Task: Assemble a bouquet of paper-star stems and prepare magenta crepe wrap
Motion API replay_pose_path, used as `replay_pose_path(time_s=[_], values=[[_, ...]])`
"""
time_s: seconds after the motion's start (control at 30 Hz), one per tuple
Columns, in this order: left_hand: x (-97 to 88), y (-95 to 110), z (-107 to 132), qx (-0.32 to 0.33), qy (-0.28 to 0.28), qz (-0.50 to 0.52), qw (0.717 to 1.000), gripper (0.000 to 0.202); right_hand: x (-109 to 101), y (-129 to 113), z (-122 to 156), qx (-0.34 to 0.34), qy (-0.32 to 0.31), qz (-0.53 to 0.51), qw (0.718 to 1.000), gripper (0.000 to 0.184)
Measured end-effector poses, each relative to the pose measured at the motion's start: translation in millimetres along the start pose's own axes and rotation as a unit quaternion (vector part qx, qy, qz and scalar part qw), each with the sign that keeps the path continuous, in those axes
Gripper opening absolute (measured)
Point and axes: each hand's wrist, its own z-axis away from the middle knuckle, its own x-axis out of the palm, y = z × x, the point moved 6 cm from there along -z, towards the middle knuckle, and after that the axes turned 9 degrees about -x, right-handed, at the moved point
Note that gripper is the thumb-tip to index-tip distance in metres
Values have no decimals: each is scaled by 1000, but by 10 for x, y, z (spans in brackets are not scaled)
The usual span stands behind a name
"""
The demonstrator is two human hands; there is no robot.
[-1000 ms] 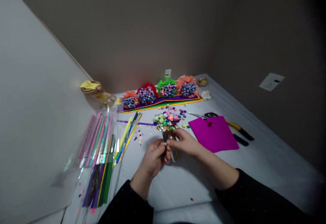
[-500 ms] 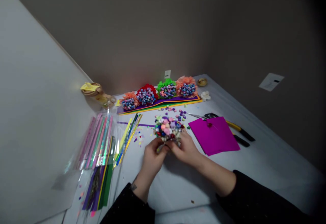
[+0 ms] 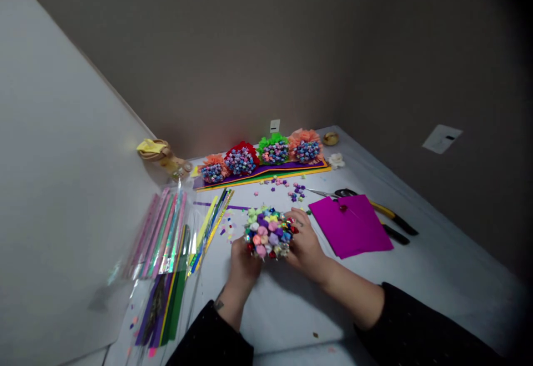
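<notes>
A small bouquet of multicoloured folded paper stars [image 3: 268,232] is held up over the table, its star-covered top tilted towards me. My left hand [image 3: 245,260] is closed round its underside from the left, with the fingertips hidden beneath the stars. From the right, my right hand [image 3: 306,246] grips it too, fingers curled along its side. Whatever lies under the star heads is hidden by them. Just beyond the bouquet, loose paper stars [image 3: 296,192] are scattered on the table.
Several finished star bouquets [image 3: 241,159] with ruffled paper stand at the back. Magenta paper sheets [image 3: 352,227], scissors [image 3: 339,192] and yellow-black pliers [image 3: 393,219] lie to the right. Paper strips [image 3: 160,232] in clear sleeves lie left, near a wooden hand figure [image 3: 169,158]. The white table [image 3: 300,310] meets walls behind.
The bouquet has tipped towards me and come slightly lower, so its star top shows more fully. My left hand's fingers have slipped out of sight beneath it.
</notes>
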Motion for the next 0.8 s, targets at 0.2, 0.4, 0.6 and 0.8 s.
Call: replay_pose_path(time_s=[0.2,0.4,0.6,0.8], values=[[66,145,65,37,-3,-114,993,20,27,112,-70,95,-44,-61,993,11],[26,202,67,118,39,-222,967,20,123,106,-77,84,-105,-48,990,11],[-11,173,132,202,77,-220,951,11,259,235,-8,221,-107,-194,950,11],[-50,97,101,60,60,-86,993,13,362,500,122,364,-65,-347,862,11]])
